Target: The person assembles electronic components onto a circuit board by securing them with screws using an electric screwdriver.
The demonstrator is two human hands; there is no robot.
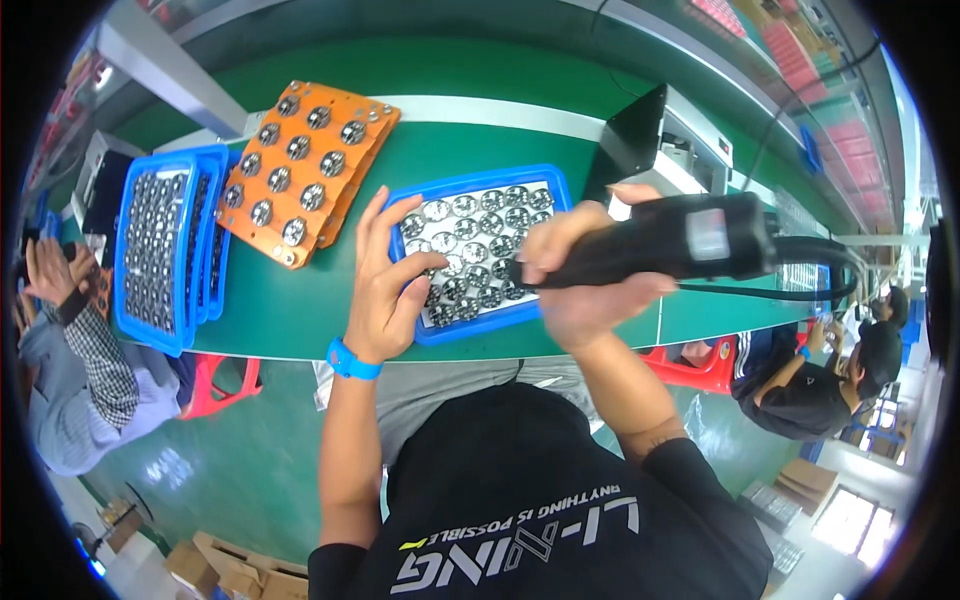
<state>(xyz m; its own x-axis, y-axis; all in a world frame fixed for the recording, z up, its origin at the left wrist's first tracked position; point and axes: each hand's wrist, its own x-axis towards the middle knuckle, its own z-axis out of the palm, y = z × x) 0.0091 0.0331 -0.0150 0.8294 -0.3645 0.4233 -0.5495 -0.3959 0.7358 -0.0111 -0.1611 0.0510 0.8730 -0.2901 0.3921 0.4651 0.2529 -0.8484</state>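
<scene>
In front of me on the green table lies a blue tray (pixel 478 182) holding rows of small round silver metal parts (pixel 466 228) on a white liner. My left hand (pixel 380 285) is at the tray's left side, its fingers apart, with the fingertips over or touching parts; I cannot tell if it presses on one. My right hand (pixel 595 300) is closed around a thick black corded electric screwdriver (pixel 660 240), held nearly level above the tray's right side. Its working end points left, over the parts, and the tip is hidden by the fingers and body.
An orange fixture plate (pixel 298 172) bearing several round metal parts stands tilted beyond my left hand. Farther left are stacked blue trays (pixel 120 260) of similar parts. A black-and-white device (pixel 690 140) stands at the back right. Co-workers sit at both sides, near red stools (pixel 715 368).
</scene>
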